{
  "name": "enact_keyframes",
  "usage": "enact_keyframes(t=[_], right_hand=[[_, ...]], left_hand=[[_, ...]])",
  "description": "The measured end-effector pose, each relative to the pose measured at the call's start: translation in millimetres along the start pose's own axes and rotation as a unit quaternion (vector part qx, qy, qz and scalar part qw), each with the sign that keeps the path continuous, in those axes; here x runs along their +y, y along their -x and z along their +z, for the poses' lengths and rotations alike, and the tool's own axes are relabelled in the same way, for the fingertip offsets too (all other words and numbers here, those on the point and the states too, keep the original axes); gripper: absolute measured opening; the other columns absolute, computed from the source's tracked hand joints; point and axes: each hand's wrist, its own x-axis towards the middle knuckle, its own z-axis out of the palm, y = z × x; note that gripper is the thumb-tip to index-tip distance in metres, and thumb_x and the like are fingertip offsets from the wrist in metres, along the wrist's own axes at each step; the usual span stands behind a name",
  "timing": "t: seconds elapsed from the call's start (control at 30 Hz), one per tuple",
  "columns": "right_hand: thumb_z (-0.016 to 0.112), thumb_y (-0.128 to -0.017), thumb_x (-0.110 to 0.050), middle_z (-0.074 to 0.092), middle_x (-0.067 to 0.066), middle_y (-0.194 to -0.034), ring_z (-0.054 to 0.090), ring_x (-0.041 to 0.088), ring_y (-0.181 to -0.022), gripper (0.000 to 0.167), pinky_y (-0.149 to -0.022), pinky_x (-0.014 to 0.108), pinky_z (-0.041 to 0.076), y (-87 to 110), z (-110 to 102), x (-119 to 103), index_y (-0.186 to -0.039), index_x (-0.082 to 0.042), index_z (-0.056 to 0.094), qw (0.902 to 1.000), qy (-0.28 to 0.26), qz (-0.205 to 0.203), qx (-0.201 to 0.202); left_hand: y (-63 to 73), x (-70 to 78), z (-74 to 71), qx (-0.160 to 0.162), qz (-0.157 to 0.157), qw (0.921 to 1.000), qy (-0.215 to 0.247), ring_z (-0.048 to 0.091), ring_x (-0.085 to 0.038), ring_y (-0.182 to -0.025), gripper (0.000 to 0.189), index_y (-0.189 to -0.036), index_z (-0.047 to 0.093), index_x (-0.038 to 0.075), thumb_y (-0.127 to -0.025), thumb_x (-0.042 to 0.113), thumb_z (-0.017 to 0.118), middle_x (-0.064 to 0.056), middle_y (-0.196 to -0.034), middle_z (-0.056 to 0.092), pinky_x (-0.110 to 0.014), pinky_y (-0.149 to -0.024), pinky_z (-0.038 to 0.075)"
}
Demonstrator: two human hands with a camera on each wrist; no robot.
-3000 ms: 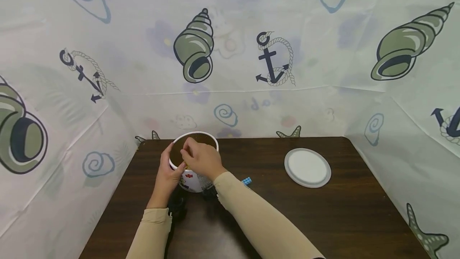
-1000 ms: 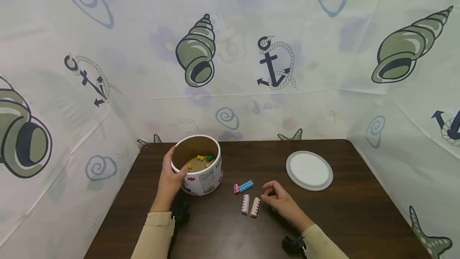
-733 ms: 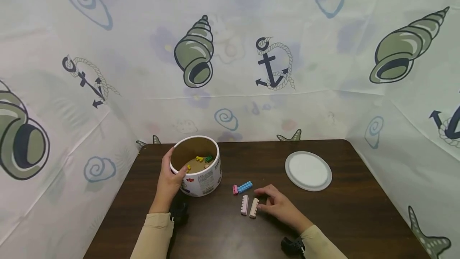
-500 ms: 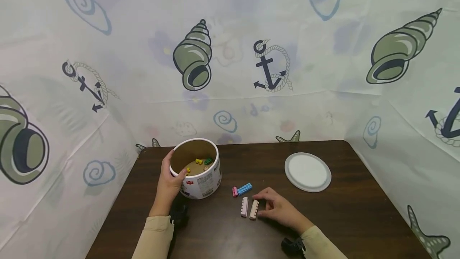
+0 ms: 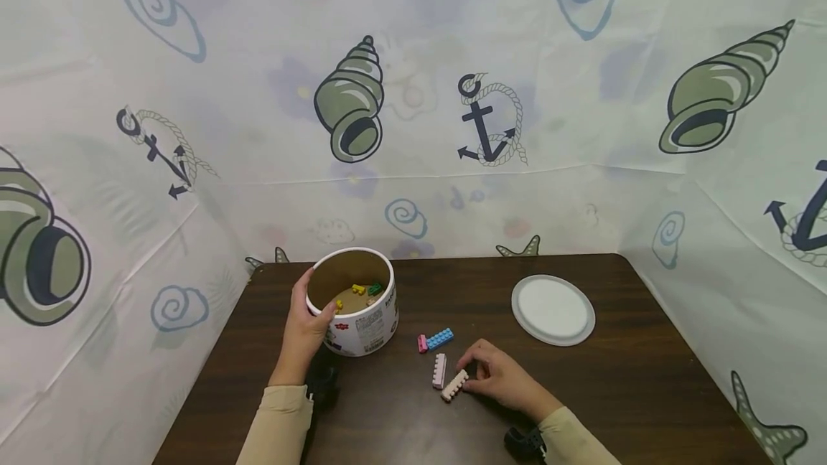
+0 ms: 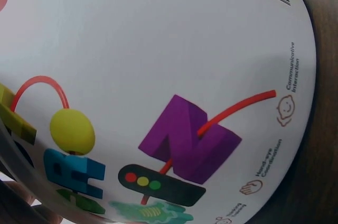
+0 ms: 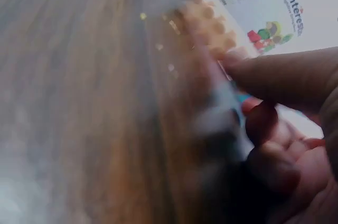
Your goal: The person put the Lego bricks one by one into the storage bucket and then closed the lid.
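Observation:
My left hand (image 5: 305,329) grips the rim of a white round tub (image 5: 362,336), its thumb over the near edge. Inside the tub lie a few small yellow and green pieces. The left wrist view is filled by the tub's printed side (image 6: 174,49). On the table, my right hand (image 5: 507,379) pinches the end of a cream toy brick (image 5: 455,385), which lies slanted. In the right wrist view its studs (image 7: 211,23) show blurred beside a fingertip. A pale pink brick (image 5: 439,372) lies just left of it. Behind them a blue brick (image 5: 440,338) touches a small pink brick (image 5: 423,343).
A white round lid (image 5: 553,310) lies flat at the table's right rear. The dark wooden table (image 5: 388,422) ends at a patterned cloth (image 5: 413,128) hung behind and at both sides. Black wrist straps (image 5: 525,442) sit on both arms.
My right hand has left the tub and come to the bricks on the right. The cream brick has turned from nearly upright in view to slanted. My left hand stays on the tub.

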Motion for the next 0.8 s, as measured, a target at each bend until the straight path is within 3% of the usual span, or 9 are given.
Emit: enact_keyframes(t=[0.17,0.23,0.33,0.43,0.63,0.8], right_hand=[[0.084,-0.096,-0.019,0.065,0.003,-0.1,0.054,0.003,-0.072,0.02,-0.062,0.021,0.048,0.4,1.2,-0.1,-0.113,-0.019,0.073,0.9996,-0.024,0.009,0.008],[0.083,-0.098,-0.021,0.063,0.001,-0.089,0.053,0.003,-0.068,0.02,-0.059,0.021,0.046,0.4,0.9,-0.9,-0.114,-0.018,0.072,0.9986,-0.043,0.029,0.008],[0.081,-0.099,-0.023,0.057,-0.001,-0.077,0.052,0.003,-0.063,0.019,-0.056,0.021,0.044,-0.2,0.1,-0.8,-0.114,-0.017,0.071,0.9969,-0.06,0.05,0.007],[0.081,-0.099,-0.024,0.055,-0.003,-0.076,0.05,0.002,-0.063,0.018,-0.055,0.02,0.043,-0.3,-0.9,0.6,-0.112,-0.016,0.071,0.996,-0.072,0.052,0.007],[0.076,-0.103,-0.025,0.059,-0.001,-0.083,0.051,0.002,-0.063,0.021,-0.054,0.022,0.047,0.6,0.5,2.5,-0.121,-0.016,0.071,0.9951,-0.09,0.029,0.026],[0.068,-0.108,-0.033,0.068,0.009,-0.093,0.056,0.008,-0.062,0.026,-0.055,0.028,0.053,-0.6,4.0,-1.2,-0.128,-0.016,0.073,0.988,-0.119,0.069,0.071]], left_hand=[[1.2,-1.5,-0.6,0.0,-0.002,1.0,0.0,0.043,-0.046,-0.15,0.093,-0.172,0.025,0.019,-0.096,0.031,0.077,-0.019,-0.171,0.034,-0.071,-0.121,0.037],[0.8,-1.1,-0.5,-0.002,-0.004,1.0,-0.002,0.044,-0.044,-0.15,0.093,-0.173,0.024,0.02,-0.096,0.031,0.076,-0.018,-0.171,0.034,-0.063,-0.121,0.041],[0.4,-0.6,-0.3,-0.006,-0.008,0.9999,0.003,0.045,-0.042,-0.149,0.093,-0.173,0.024,0.022,-0.097,0.031,0.077,-0.016,-0.172,0.033,-0.039,-0.117,0.048],[0.0,0.5,0.3,-0.007,-0.009,0.9999,0.01,0.045,-0.041,-0.148,0.093,-0.173,0.025,0.022,-0.097,0.029,0.077,-0.015,-0.171,0.034,-0.024,-0.109,0.046],[0.1,2.0,2.2,-0.006,-0.004,1.0,0.006,0.046,-0.04,-0.148,0.093,-0.173,0.025,0.022,-0.096,0.028,0.077,-0.015,-0.171,0.035,-0.027,-0.11,0.046],[1.7,2.0,0.9,-0.005,0.001,0.9999,0.013,0.047,-0.042,-0.147,0.092,-0.172,0.026,0.022,-0.096,0.029,0.077,-0.014,-0.17,0.036,-0.014,-0.102,0.044]])
